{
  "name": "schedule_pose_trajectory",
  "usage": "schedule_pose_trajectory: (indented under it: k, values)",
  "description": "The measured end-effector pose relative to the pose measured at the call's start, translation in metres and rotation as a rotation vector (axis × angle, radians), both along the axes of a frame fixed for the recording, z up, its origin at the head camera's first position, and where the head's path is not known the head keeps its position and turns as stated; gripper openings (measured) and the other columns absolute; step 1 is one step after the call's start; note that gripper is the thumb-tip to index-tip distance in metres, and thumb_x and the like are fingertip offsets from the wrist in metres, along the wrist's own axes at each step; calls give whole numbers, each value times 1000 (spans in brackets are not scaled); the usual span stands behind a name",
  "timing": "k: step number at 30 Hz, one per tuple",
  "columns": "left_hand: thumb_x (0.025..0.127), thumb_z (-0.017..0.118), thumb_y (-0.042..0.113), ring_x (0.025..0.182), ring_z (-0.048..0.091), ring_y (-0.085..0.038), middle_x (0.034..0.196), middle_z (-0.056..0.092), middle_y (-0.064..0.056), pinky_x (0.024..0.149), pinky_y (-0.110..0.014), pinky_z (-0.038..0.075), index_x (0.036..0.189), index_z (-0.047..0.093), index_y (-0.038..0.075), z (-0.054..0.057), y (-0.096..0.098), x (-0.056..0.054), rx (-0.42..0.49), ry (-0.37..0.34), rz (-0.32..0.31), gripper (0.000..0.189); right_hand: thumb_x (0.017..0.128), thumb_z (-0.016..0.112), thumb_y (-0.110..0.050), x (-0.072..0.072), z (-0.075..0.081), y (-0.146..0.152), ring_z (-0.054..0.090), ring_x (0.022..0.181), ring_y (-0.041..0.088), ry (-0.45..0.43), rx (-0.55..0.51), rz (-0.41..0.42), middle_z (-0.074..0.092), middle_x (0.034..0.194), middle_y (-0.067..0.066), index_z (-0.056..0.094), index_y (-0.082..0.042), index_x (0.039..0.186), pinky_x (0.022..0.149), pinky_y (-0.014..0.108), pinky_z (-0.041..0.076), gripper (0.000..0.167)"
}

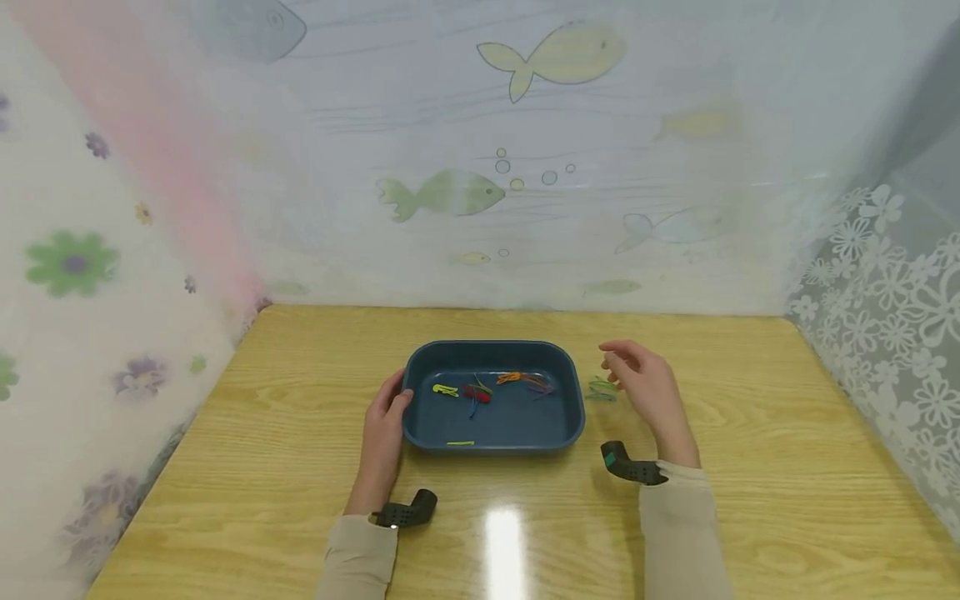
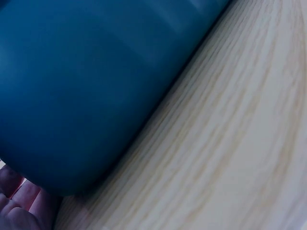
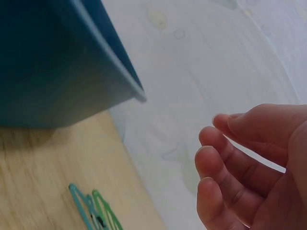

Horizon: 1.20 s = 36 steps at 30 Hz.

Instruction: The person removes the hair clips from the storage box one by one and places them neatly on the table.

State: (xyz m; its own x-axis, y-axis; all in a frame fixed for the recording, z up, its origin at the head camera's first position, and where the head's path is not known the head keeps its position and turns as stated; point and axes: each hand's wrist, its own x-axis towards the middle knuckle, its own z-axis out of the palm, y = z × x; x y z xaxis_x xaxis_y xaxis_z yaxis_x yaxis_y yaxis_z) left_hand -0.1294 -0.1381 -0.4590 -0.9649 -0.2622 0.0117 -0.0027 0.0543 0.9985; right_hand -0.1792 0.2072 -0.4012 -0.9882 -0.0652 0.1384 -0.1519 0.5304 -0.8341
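A dark blue plastic tub [image 1: 495, 440] stands on the table. My left hand [image 1: 386, 425] holds its left side, thumb at the rim and fingers by the outer wall; the left wrist view shows part of the fingers [image 2: 29, 203] beside the tub's corner. Off the tub's right side, my right hand [image 1: 648, 387] is raised above the table, fingers loosely bent with nothing between them. Close to it lie green and teal rubber bands [image 1: 602, 390]. Inside the tub are a yellow bundle [image 1: 446, 390], a red bundle [image 1: 477, 394], an orange bundle [image 1: 510, 378] and purple strands [image 1: 542, 388].
One yellow-green strand [image 1: 461, 443] lies by the tub's near wall. The wood-grain table [image 1: 262, 467] reaches back to a fish-patterned curtain [image 1: 450, 275]. Flowered sheets flank it left and right. Each wrist carries a black camera mount [image 1: 633, 468].
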Motion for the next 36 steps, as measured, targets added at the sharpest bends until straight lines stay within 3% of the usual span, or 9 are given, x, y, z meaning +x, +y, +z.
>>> schedule_pose_trajectory:
  k: [8,18,36]
  values:
    - [92,46,22,119,38,-7,127,47,6,101,-31,28,127,48,20,1,-1,0,-12,0,4,35,91,48,-32,2,8,-13,57,79,30,-7,17,33,62,94,9,57,-14,115,67,35,48,31]
    - [91,48,22,119,38,-11,128,47,2,101,-33,29,126,49,18,-1,-1,-2,1,8,1,35,91,49,-33,2,14,-27,57,71,24,42,58,71,63,89,7,60,-13,108,62,33,47,29]
    - [92,47,22,118,39,-6,126,47,8,100,-30,30,126,49,21,0,0,-3,-16,-10,15,34,92,48,-28,9,16,-59,57,78,25,10,65,203,63,95,8,59,-15,110,64,32,47,25]
